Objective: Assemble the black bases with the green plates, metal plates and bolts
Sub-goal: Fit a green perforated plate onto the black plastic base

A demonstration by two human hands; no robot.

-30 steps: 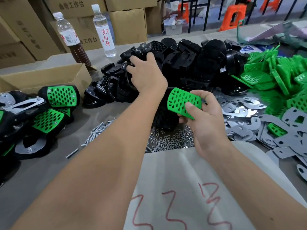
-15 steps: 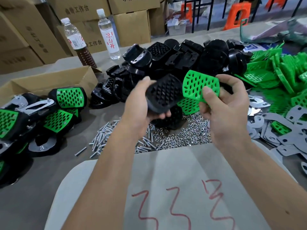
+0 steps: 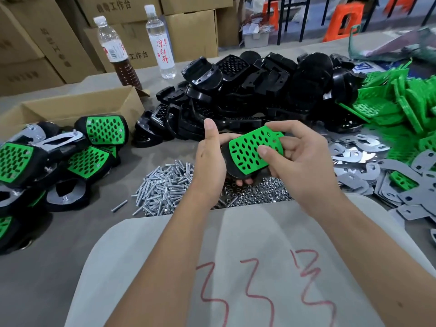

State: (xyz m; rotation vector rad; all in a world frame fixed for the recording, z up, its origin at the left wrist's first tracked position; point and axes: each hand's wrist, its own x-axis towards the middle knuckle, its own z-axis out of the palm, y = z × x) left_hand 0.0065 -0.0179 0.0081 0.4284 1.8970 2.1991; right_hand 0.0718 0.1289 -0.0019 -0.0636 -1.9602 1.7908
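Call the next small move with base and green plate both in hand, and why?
Probably press the green plate flat into the black base until it seats. The right hand holds the plate tilted over the base, which the left hand grips, and no bolt is in either hand. Whether the holes line up cannot be seen.
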